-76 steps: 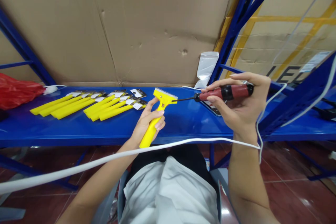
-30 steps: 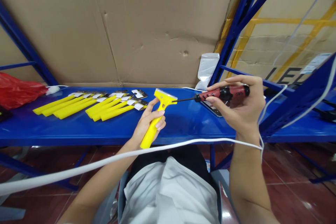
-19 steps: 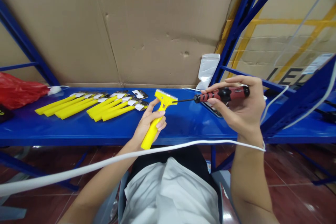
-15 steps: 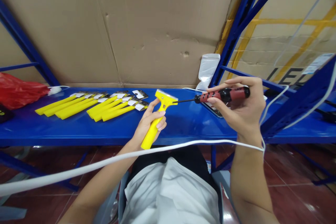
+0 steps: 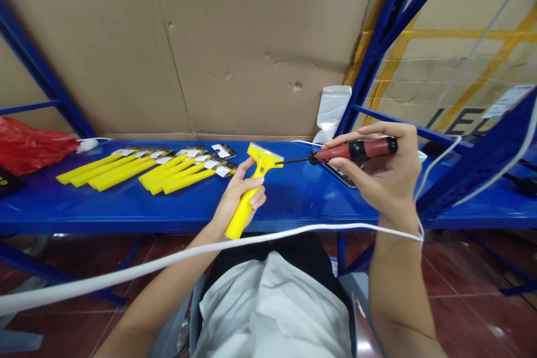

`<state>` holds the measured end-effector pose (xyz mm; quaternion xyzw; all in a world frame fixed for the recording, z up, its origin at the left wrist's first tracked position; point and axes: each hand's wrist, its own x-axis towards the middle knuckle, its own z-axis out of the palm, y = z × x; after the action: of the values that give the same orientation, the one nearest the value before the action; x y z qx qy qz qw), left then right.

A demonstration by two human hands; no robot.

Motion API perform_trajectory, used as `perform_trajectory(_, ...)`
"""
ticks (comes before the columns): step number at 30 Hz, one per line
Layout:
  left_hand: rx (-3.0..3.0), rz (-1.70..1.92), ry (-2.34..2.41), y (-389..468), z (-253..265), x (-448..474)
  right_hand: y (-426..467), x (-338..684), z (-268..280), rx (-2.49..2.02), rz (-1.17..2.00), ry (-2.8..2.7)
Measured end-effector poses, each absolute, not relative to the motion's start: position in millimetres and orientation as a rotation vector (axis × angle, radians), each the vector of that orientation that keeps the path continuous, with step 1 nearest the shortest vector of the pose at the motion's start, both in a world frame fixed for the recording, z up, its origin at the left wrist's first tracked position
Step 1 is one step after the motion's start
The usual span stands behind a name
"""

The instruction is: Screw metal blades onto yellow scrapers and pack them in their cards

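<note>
My left hand [image 5: 237,196] is closed around the handle of a yellow scraper [image 5: 241,215], tilted with its wide head up and a metal strip along the head's top edge. In my right hand [image 5: 388,173] is a red and black screwdriver [image 5: 356,150], held nearly level between thumb and fingers. Its thin dark shaft points left, and the tip meets the right side of the scraper's head. Whether the tip sits in a screw I cannot tell. Left of my hands, several more yellow scrapers [image 5: 121,173] lie in two groups, their heads covered by cards and white wrapping.
The blue shelf [image 5: 293,210] runs across the view before a cardboard sheet [image 5: 260,50]. A red plastic bag [image 5: 36,145] lies far left. A phone-like dark object [image 5: 344,178] is partly under my right hand. A white cable [image 5: 159,263] crosses over both forearms.
The screwdriver's handle has turned slightly about its shaft and shifted a little left in my right fingers. My left hand and the scraper have hardly moved.
</note>
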<state>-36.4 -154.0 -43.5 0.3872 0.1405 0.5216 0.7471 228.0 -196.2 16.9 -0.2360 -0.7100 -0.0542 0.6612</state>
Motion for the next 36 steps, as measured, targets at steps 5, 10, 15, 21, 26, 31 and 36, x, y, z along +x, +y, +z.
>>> perform_trajectory(5,0.841,1.145,0.306,-153.7,-43.6,-36.2,-196.2,228.2,17.9,-0.543,-0.051,-1.627)
perform_trajectory(10,0.829,1.153,0.323,-153.7,-42.9,-36.7,-199.6,229.9,17.8,-0.504,0.075,-1.705)
perform_trajectory(15,0.824,1.151,0.326,-155.1,-41.5,-36.4,-196.1,230.7,15.9,-0.549,-0.020,-1.630)
perform_trajectory(21,0.811,1.148,0.328,-156.7,-39.6,-35.2,-192.9,229.9,14.5,-0.520,-0.005,-1.622)
perform_trajectory(26,0.796,1.160,0.340,-157.1,-38.3,-34.3,-196.7,228.1,15.8,-0.501,0.073,-1.674)
perform_trajectory(31,0.803,1.155,0.344,-157.4,-38.4,-34.8,-198.7,224.9,18.0,-0.488,-0.035,-1.647)
perform_trajectory(36,0.828,1.138,0.325,-156.5,-41.0,-36.4,-197.3,225.1,17.5,-0.478,-0.175,-1.595)
